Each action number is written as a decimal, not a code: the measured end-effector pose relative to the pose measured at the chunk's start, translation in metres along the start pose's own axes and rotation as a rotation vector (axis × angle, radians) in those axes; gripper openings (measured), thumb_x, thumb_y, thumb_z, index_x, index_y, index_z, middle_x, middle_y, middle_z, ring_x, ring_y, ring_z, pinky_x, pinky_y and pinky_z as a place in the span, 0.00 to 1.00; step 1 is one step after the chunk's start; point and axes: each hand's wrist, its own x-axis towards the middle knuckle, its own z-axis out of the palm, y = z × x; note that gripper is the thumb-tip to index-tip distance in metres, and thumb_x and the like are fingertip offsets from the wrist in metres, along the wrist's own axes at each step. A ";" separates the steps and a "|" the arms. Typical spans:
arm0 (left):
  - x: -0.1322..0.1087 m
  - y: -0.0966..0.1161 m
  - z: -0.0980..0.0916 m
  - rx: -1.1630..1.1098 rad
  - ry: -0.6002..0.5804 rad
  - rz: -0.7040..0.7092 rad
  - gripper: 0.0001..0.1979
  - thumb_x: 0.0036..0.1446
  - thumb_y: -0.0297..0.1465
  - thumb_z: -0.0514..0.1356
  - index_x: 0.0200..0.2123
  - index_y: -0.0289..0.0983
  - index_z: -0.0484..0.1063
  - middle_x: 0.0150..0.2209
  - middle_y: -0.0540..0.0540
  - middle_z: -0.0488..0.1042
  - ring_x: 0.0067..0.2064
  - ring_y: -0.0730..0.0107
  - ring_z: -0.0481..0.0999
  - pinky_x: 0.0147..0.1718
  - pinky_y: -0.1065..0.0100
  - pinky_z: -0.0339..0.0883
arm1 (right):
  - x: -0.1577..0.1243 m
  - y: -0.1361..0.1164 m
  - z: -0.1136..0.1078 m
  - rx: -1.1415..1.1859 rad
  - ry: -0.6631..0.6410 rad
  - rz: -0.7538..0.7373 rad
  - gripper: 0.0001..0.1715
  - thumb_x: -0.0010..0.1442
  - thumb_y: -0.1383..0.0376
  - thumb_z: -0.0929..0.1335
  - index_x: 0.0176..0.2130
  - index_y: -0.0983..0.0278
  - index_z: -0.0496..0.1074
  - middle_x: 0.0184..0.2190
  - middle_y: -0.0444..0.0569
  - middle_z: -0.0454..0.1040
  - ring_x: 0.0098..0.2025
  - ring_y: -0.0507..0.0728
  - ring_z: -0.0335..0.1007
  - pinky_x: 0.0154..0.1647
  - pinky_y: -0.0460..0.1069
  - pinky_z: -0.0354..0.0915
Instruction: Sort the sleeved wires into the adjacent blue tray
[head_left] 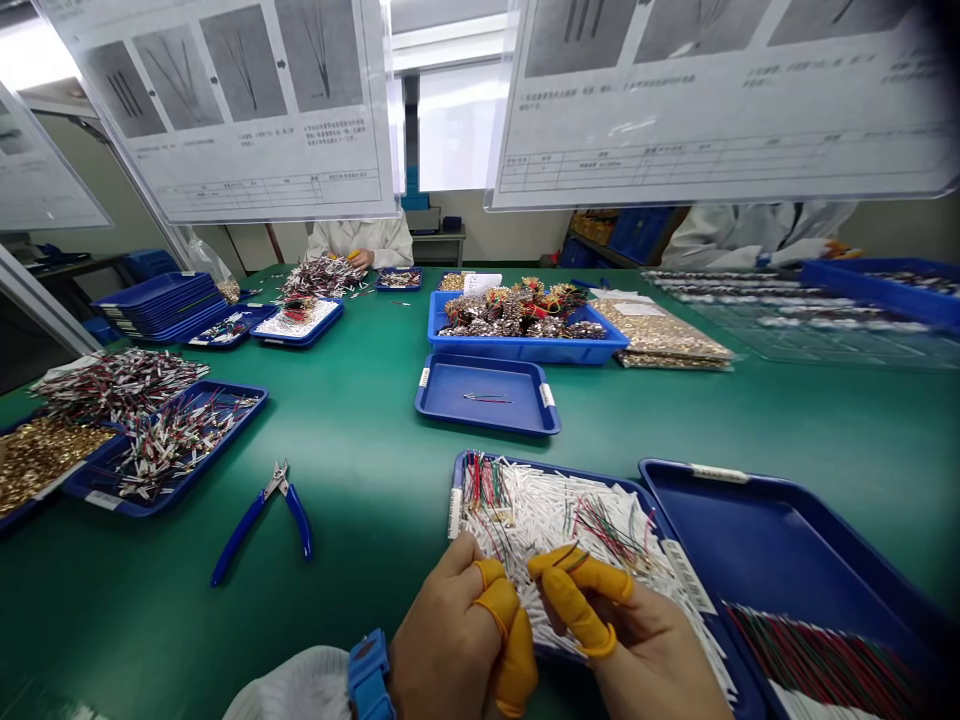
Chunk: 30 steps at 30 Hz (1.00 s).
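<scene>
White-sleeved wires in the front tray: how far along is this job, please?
Done: an aligned wire bundle lies in the next blue tray. In hand: left hand and right hand work over the heap. Left: most white-sleeved wires lie loose in the front tray.

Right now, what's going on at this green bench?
A person's left hand and right hand, with yellow finger cots, are over a blue tray heaped with white-sleeved coloured wires. Blue-handled side cutters lie on the green bench. Across it, a co-worker in white sits by a wire pile.
</scene>
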 end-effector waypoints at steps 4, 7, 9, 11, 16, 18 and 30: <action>0.001 0.003 -0.004 -0.102 -0.004 -0.077 0.14 0.61 0.31 0.49 0.28 0.35 0.71 0.24 0.41 0.71 0.29 0.62 0.67 0.27 0.64 0.62 | 0.001 -0.003 -0.005 -0.117 -0.049 -0.059 0.10 0.43 0.58 0.78 0.28 0.57 0.81 0.26 0.46 0.81 0.31 0.59 0.77 0.35 0.48 0.73; 0.001 0.004 -0.006 -0.206 0.044 -0.233 0.14 0.59 0.37 0.56 0.38 0.32 0.74 0.31 0.39 0.74 0.33 0.60 0.70 0.30 0.65 0.64 | 0.002 -0.003 -0.008 -0.190 -0.016 -0.126 0.08 0.43 0.58 0.77 0.26 0.58 0.80 0.24 0.45 0.78 0.29 0.58 0.75 0.32 0.46 0.71; 0.001 0.003 -0.008 -0.289 0.013 -0.336 0.13 0.59 0.37 0.58 0.35 0.33 0.76 0.28 0.42 0.73 0.30 0.64 0.71 0.27 0.68 0.63 | 0.003 -0.002 -0.011 -0.232 -0.064 -0.163 0.06 0.45 0.59 0.76 0.25 0.58 0.79 0.24 0.45 0.78 0.29 0.58 0.74 0.32 0.47 0.72; 0.002 0.001 -0.009 -0.353 -0.039 -0.405 0.11 0.60 0.35 0.59 0.31 0.34 0.76 0.26 0.45 0.72 0.28 0.68 0.70 0.26 0.70 0.61 | 0.004 0.000 -0.014 -0.271 -0.139 -0.209 0.03 0.48 0.62 0.75 0.25 0.58 0.79 0.23 0.45 0.76 0.27 0.57 0.73 0.29 0.46 0.72; 0.004 0.000 -0.009 -0.359 -0.072 -0.401 0.10 0.58 0.33 0.60 0.28 0.35 0.77 0.24 0.47 0.70 0.25 0.71 0.67 0.24 0.72 0.57 | 0.008 0.005 -0.022 -0.254 -0.153 -0.298 0.03 0.53 0.65 0.73 0.30 0.56 0.78 0.28 0.44 0.77 0.26 0.52 0.72 0.23 0.42 0.69; 0.004 0.001 -0.007 -0.358 -0.068 -0.404 0.09 0.57 0.34 0.62 0.29 0.35 0.79 0.24 0.46 0.71 0.25 0.71 0.67 0.23 0.72 0.58 | 0.009 0.006 -0.021 -0.251 -0.125 -0.338 0.06 0.53 0.67 0.73 0.33 0.54 0.78 0.30 0.43 0.77 0.28 0.53 0.73 0.25 0.42 0.69; -0.003 -0.006 -0.007 -0.474 -0.241 -0.426 0.06 0.57 0.34 0.62 0.35 0.40 0.79 0.32 0.46 0.78 0.33 0.65 0.76 0.32 0.71 0.70 | -0.003 -0.004 -0.009 -0.556 0.045 -0.576 0.07 0.58 0.66 0.65 0.28 0.61 0.68 0.24 0.45 0.70 0.26 0.54 0.67 0.28 0.49 0.65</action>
